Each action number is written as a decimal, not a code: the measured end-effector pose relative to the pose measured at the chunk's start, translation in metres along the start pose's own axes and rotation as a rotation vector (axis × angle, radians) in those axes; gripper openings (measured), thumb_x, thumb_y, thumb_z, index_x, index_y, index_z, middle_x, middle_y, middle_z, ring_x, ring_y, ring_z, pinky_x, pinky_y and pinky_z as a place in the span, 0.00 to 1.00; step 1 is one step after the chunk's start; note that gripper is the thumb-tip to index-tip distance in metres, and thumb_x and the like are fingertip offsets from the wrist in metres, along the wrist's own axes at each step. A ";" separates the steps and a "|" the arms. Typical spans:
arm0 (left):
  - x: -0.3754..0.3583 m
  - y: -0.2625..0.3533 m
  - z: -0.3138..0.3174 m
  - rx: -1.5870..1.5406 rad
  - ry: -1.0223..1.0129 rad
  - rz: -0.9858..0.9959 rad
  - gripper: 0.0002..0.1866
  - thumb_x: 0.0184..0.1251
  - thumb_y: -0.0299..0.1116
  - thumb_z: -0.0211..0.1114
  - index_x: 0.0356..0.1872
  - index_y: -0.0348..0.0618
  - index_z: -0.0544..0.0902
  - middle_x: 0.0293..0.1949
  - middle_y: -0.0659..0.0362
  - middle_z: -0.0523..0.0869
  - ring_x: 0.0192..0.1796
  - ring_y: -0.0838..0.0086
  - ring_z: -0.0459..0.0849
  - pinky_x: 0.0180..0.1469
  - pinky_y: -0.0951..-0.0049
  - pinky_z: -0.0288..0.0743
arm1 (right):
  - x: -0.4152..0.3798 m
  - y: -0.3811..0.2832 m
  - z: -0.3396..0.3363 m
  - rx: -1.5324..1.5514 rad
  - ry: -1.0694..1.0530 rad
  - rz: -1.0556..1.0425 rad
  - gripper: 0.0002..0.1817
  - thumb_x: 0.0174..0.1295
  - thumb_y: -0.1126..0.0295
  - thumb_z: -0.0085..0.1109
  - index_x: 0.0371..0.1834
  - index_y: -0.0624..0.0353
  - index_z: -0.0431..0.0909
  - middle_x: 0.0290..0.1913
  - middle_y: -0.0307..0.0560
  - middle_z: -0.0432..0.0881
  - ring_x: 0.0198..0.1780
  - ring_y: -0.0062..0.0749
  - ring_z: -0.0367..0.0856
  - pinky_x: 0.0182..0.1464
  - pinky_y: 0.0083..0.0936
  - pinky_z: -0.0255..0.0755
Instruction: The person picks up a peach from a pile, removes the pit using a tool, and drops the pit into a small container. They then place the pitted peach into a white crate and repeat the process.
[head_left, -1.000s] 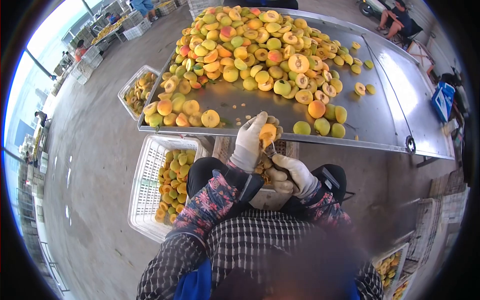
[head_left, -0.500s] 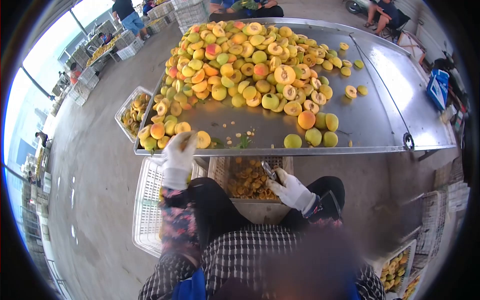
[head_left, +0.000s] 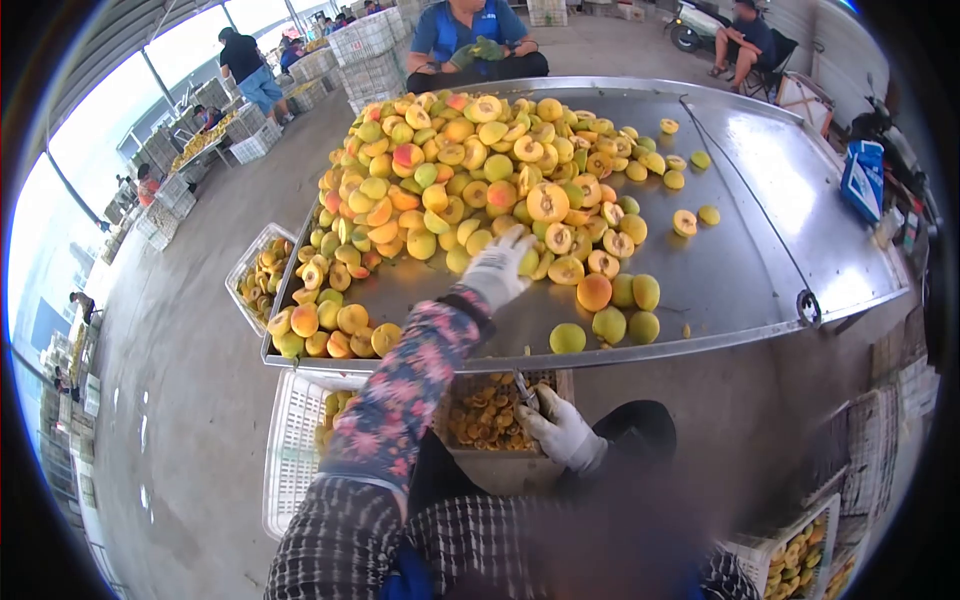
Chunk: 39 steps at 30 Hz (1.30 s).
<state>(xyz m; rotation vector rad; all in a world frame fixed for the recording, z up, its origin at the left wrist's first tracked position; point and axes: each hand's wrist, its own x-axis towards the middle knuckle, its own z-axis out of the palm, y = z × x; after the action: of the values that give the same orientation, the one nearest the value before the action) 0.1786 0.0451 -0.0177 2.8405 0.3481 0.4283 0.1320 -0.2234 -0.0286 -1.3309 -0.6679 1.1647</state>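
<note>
My left hand (head_left: 500,268), in a white glove, reaches over the metal table with fingers stretched out at the front edge of the peach pile (head_left: 430,180). A yellow-green peach (head_left: 529,263) is right by its fingertips. The pile mixes whole peaches and cut halves, some showing pits or hollows. My right hand (head_left: 565,432), also gloved, is closed around a small metal hand tool (head_left: 525,388) held below the table edge. Under it stands a crate (head_left: 505,455) holding brownish peach pieces. Several whole peaches (head_left: 609,325) sit at the near edge, and halves (head_left: 352,318) lie at the left corner.
A white crate (head_left: 285,440) stands by my left leg, partly behind my arm. Another crate (head_left: 240,275) with peach pieces is left of the table (head_left: 730,240). A person (head_left: 480,40) sits across from me. More crates (head_left: 800,545) stand at lower right.
My left hand has moved from the near left corner forward and right to the pile. The right hand keeps the metal tool. The view has tilted up slightly.
</note>
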 end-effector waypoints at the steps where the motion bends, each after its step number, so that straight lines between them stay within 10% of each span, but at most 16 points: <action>1: 0.009 0.002 0.011 0.059 -0.056 -0.045 0.33 0.56 0.39 0.67 0.65 0.49 0.71 0.67 0.47 0.69 0.67 0.52 0.70 0.68 0.60 0.66 | -0.001 0.000 -0.001 0.004 -0.004 -0.001 0.07 0.71 0.67 0.53 0.43 0.57 0.69 0.24 0.32 0.69 0.21 0.12 0.65 0.23 0.16 0.63; 7: 0.017 -0.007 0.029 -0.034 -0.095 -0.193 0.30 0.58 0.35 0.65 0.65 0.56 0.71 0.63 0.54 0.74 0.64 0.63 0.74 0.63 0.56 0.70 | -0.004 -0.005 -0.001 0.026 -0.001 -0.017 0.07 0.71 0.68 0.53 0.43 0.58 0.69 0.27 0.33 0.71 0.23 0.13 0.66 0.25 0.16 0.63; 13: -0.068 0.020 -0.048 -2.211 -0.043 -0.394 0.25 0.68 0.42 0.60 0.63 0.44 0.72 0.58 0.51 0.79 0.58 0.60 0.79 0.58 0.51 0.74 | 0.005 0.006 -0.001 -0.069 0.065 -0.215 0.10 0.69 0.70 0.52 0.49 0.62 0.70 0.32 0.39 0.76 0.30 0.19 0.73 0.32 0.21 0.69; 16: -0.111 0.044 -0.060 -2.326 0.127 -0.492 0.26 0.71 0.50 0.57 0.64 0.47 0.72 0.59 0.51 0.79 0.59 0.56 0.78 0.57 0.48 0.74 | 0.007 -0.019 0.007 -0.274 0.148 -0.420 0.12 0.67 0.73 0.54 0.52 0.64 0.70 0.34 0.46 0.79 0.31 0.30 0.78 0.34 0.29 0.73; 18: -0.134 0.058 -0.055 -2.120 0.267 -0.519 0.29 0.73 0.56 0.54 0.64 0.46 0.71 0.57 0.52 0.79 0.57 0.56 0.79 0.55 0.52 0.76 | 0.016 -0.024 0.003 -1.132 0.331 -1.163 0.15 0.67 0.71 0.55 0.53 0.65 0.69 0.35 0.56 0.80 0.32 0.48 0.80 0.33 0.36 0.73; 22: -0.152 0.080 -0.057 -2.052 0.410 -0.566 0.29 0.75 0.56 0.50 0.62 0.42 0.70 0.53 0.52 0.79 0.54 0.62 0.80 0.53 0.59 0.78 | 0.016 -0.046 0.030 -0.758 0.178 -0.516 0.14 0.67 0.67 0.55 0.48 0.65 0.66 0.30 0.65 0.79 0.32 0.62 0.79 0.30 0.48 0.70; 39: -0.168 0.103 -0.050 -1.960 0.635 -0.599 0.24 0.79 0.49 0.46 0.51 0.33 0.74 0.46 0.48 0.81 0.49 0.63 0.82 0.56 0.63 0.78 | 0.011 -0.029 0.050 -0.913 0.173 -0.419 0.19 0.70 0.61 0.51 0.50 0.67 0.62 0.29 0.70 0.79 0.32 0.66 0.80 0.30 0.52 0.70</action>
<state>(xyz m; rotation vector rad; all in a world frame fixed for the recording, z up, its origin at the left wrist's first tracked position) 0.0269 -0.0865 0.0137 0.6300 0.4434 0.8201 0.0981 -0.1897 0.0055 -1.8797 -1.3607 0.3718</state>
